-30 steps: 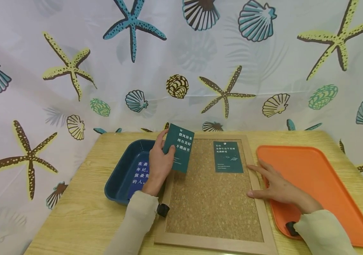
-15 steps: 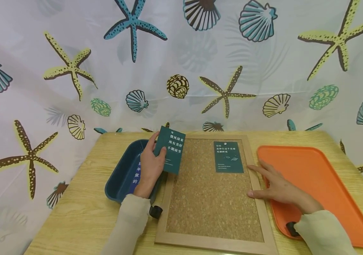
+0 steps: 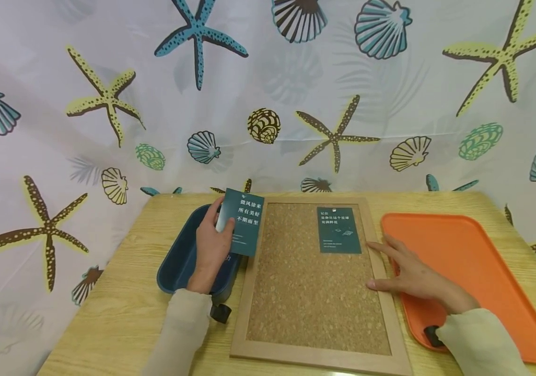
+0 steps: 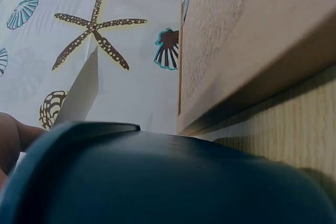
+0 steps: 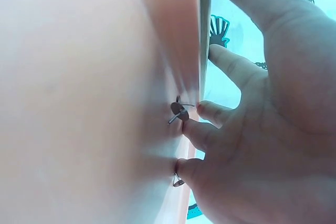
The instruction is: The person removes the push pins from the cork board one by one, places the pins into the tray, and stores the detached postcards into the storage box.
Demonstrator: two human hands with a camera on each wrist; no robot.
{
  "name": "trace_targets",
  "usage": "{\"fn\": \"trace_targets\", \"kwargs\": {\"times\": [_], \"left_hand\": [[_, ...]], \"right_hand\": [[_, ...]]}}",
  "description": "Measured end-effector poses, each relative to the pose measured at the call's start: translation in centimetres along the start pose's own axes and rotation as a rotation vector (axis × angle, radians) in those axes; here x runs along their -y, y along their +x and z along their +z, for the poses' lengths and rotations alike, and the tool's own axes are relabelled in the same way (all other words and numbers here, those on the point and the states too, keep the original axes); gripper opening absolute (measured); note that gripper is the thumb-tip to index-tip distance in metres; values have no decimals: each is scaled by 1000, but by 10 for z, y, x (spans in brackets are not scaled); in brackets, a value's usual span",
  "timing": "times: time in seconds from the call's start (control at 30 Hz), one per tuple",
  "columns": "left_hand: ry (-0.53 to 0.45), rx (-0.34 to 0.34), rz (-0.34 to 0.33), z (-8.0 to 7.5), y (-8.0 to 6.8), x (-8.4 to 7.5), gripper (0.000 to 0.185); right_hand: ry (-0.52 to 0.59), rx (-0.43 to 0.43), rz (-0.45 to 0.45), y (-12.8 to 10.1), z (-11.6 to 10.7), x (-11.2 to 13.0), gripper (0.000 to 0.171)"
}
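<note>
My left hand (image 3: 211, 245) pinches a dark green card (image 3: 247, 230) with white Chinese lettering, thumb on its front. The card overlaps the right rim of a dark blue bin (image 3: 168, 274) and the left frame of a cork board (image 3: 315, 303). In the left wrist view the card (image 4: 84, 90) shows its pale side past the bin's wall (image 4: 178, 177). My right hand (image 3: 406, 271) touches the board's right frame with thumb and forefinger, fingers spread. In the right wrist view, thumbtacks (image 5: 179, 112) lie at its other fingertips. A second green card (image 3: 338, 231) is pinned at the board's upper right.
An orange tray (image 3: 475, 261) lies right of the board, partly beneath my right hand. The wooden table (image 3: 108, 313) extends left of the bin. Behind it hangs a cloth (image 3: 268, 73) printed with starfish and shells.
My left hand has carried the green card left, from over the board's corner toward the bin, now mostly covering the blue card inside. My right hand has stayed at the frame.
</note>
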State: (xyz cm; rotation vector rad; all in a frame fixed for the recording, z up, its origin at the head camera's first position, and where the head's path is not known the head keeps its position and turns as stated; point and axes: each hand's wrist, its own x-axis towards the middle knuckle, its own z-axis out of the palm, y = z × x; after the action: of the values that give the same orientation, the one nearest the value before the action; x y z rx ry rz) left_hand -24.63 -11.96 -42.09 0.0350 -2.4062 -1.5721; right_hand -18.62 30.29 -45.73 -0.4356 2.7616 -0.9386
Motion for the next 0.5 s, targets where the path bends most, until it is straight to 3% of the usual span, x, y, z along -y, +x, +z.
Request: {"fn": "trace_targets", "kwargs": {"times": [0.23,0.5], "left_hand": [[78,-15,-27,-4,2,1,59],[104,4,-52,-14,4,6,59]], "right_hand": [[-4,3,10,-1,-2,1,96],[-9,8,8,-1,-3,2,95]]}}
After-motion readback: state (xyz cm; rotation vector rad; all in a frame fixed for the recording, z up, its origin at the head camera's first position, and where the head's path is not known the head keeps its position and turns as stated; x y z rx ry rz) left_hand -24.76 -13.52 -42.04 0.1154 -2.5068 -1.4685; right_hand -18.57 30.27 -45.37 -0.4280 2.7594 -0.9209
